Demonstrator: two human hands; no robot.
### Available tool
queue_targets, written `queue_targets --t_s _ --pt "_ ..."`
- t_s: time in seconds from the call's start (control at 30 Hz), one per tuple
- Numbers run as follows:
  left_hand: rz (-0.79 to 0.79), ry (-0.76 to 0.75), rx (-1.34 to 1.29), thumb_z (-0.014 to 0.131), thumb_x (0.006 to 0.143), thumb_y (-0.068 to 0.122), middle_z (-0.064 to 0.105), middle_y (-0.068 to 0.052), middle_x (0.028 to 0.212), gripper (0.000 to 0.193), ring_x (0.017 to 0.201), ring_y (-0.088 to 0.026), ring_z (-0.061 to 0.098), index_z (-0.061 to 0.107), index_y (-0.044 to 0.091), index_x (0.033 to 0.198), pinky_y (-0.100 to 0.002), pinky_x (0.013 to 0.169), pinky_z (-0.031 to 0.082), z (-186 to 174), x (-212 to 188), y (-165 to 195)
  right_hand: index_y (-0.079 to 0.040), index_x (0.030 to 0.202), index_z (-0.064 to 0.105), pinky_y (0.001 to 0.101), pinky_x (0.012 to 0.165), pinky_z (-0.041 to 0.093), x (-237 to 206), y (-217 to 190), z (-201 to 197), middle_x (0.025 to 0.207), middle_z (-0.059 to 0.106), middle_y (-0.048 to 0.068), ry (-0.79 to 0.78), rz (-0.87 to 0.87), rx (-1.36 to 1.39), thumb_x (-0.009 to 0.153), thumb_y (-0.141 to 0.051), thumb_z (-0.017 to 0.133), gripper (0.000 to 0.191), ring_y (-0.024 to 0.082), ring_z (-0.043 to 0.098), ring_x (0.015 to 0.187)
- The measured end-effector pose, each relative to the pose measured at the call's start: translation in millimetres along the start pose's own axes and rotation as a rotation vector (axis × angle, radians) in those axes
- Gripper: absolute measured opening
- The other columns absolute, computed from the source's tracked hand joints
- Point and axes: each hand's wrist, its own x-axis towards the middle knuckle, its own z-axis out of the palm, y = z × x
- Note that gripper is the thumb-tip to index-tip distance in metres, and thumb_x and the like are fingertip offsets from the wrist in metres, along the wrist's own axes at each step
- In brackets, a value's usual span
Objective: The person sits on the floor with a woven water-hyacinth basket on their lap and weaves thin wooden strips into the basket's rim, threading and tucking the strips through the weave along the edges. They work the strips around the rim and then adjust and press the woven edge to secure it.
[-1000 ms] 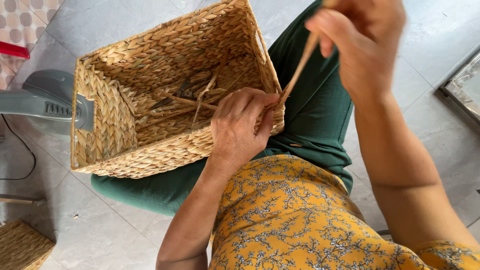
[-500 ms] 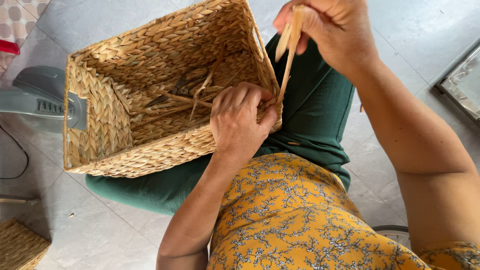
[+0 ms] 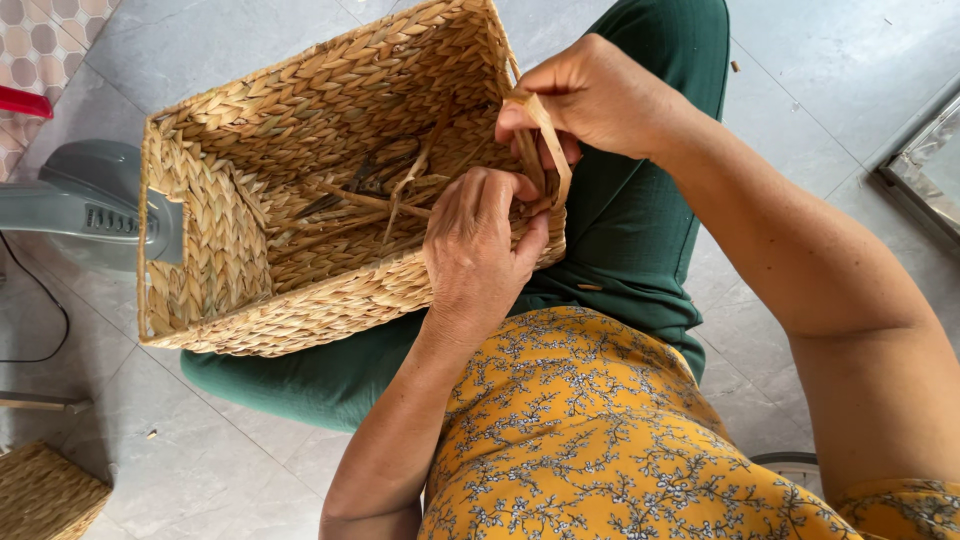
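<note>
A rectangular woven straw basket [image 3: 250, 200] rests tilted on my lap over green trousers. My left hand [image 3: 480, 250] presses on the basket's near right rim, fingers curled over the weave. My right hand [image 3: 600, 100] is above the rim's corner, pinching a flat tan straw strand [image 3: 550, 140] that bends down into the weave by my left fingers. Loose strand ends lie inside the basket's bottom [image 3: 380, 190].
A grey fan base [image 3: 70, 205] sits on the tiled floor left of the basket, with a black cable [image 3: 40, 320]. Another woven basket [image 3: 45, 495] shows at the bottom left corner. A metal-framed edge [image 3: 925, 165] lies at the right.
My right hand has come down from high above the basket to the rim, drawing the strand shorter and bending it toward my left fingers. The basket shifted slightly right.
</note>
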Motion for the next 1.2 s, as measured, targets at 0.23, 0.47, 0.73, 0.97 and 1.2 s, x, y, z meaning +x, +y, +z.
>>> queue_targets --t_s 0.23,0.47,0.73,0.97,1.2 --pt "-0.002 -0.034 -0.045 0.081 0.085 0.012 0.058 -0.004 0.103 0.036 0.101 -0.027 0.065 0.056 0.012 0.109 -0.043 0.091 0.050 -7 2 0 -0.005 0.101 0.081 0.0194 0.048 0.046 4 9 1 0.071 0.070 -0.001 -0.024 0.001 -0.012 0.102 -0.017 0.067 0.019 0.003 0.053 0.052" --pt "-0.023 -0.066 -0.033 0.082 0.085 0.013 0.058 -0.003 0.103 0.036 0.099 -0.025 0.065 0.055 0.012 0.110 -0.043 0.089 0.050 -5 2 -2 -0.006 0.101 0.081 0.0238 0.049 0.049 7 23 9 0.070 0.072 0.000 0.002 0.024 -0.091 0.099 -0.013 0.068 0.015 0.006 0.057 0.052" --pt "0.003 -0.121 -0.083 0.084 0.077 0.022 0.058 -0.004 0.098 0.037 0.095 -0.026 0.065 0.057 0.012 0.101 -0.043 0.086 0.050 -13 5 1 -0.006 0.115 0.074 0.0334 0.079 0.057 -22 14 5 0.103 0.073 0.009 -0.078 -0.503 -0.347 0.096 -0.006 0.074 0.019 0.022 0.071 0.092" --pt "-0.046 0.009 -0.021 0.077 0.097 0.036 0.062 0.004 0.090 0.019 0.090 -0.020 0.067 0.067 0.020 0.093 -0.041 0.086 0.051 1 9 0 -0.004 0.118 0.067 0.0277 0.076 0.056 -92 7 4 0.118 0.067 0.009 0.448 -0.363 -0.468 0.099 0.007 0.075 0.023 0.019 0.066 0.093" --pt "-0.149 -0.048 -0.038 0.075 0.094 0.033 0.062 0.004 0.083 0.017 0.081 -0.018 0.066 0.069 0.019 0.087 -0.038 0.077 0.050 4 11 -2 -0.005 0.109 0.071 0.0301 0.079 0.057 -100 57 71 0.114 0.058 0.012 0.437 -0.515 -0.360 0.091 0.007 0.079 0.023 0.018 0.065 0.096"
